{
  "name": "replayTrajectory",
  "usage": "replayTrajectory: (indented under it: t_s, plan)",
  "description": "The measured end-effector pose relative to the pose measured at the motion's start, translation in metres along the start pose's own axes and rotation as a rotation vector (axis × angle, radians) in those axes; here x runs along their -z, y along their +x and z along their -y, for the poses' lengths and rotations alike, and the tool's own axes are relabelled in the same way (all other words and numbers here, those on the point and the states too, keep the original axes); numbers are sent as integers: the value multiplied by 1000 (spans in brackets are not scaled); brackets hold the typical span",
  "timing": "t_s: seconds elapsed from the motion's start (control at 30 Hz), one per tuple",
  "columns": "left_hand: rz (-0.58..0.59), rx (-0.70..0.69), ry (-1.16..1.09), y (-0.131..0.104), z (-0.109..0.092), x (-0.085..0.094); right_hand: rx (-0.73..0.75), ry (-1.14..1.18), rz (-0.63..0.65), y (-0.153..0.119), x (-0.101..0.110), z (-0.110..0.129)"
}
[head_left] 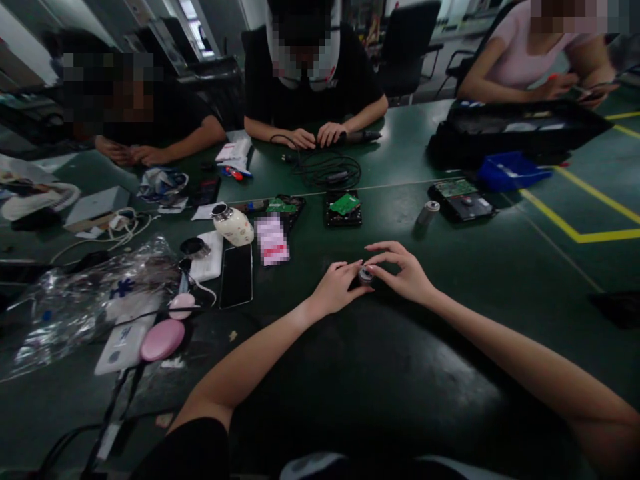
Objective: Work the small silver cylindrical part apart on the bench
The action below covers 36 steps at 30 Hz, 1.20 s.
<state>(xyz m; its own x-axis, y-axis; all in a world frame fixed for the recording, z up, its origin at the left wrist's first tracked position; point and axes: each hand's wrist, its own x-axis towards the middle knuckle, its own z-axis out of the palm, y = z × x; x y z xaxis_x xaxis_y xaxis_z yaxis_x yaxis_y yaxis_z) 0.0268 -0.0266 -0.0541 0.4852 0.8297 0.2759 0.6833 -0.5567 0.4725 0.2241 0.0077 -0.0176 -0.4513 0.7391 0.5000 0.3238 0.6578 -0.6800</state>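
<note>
A small metal cylinder [365, 276] is between the two hands, just above or on the tabletop [415, 360]; which of these, I cannot tell. The left hand [334, 288] pinches it from the left, with the thumb at the near side and the fingers at the far side. The right hand [405, 275] brings its curved fingertips to the top edge from the right; whether they grip or only touch, I cannot tell. The round end faces up toward the camera, so the long axis seems nearly upright. A second metal cylinder [428, 213] stands farther away, nearer to the right hand. The pink-white paper [272, 240] is blurred, and the mark on the white case [120, 347] cannot be read.
</note>
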Motion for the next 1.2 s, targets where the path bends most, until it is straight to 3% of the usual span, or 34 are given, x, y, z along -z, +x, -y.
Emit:
replayTrajectory:
  t_s: [0.13, 0.37, 0.7, 0.8, 0.93, 1.07, 1.2]
  plan:
    - [-9, 2, -5, 0, 0, 0, -10, -117, -72, 8, 15, -18]
    - [-16, 4, 40, 0, 0, -1, -90, -406, 78, -8, 16, -66]
    - [-1, -13, 33, 1, 4, -3, -92, -420, 59, -11, 12, -72]
    - [-24, -23, 17, 1, 4, -2, -86, -380, -1, -10, 11, -67]
    - [-30, -22, 18, 1, 3, -1, -38, -222, -94, -6, 10, -43]
    - [-18, -19, 14, 2, 3, -2, 9, -105, -10, -4, 6, -14]
    - [9, -2, -3, 2, 2, -2, -15, -111, 114, -4, 3, -2]
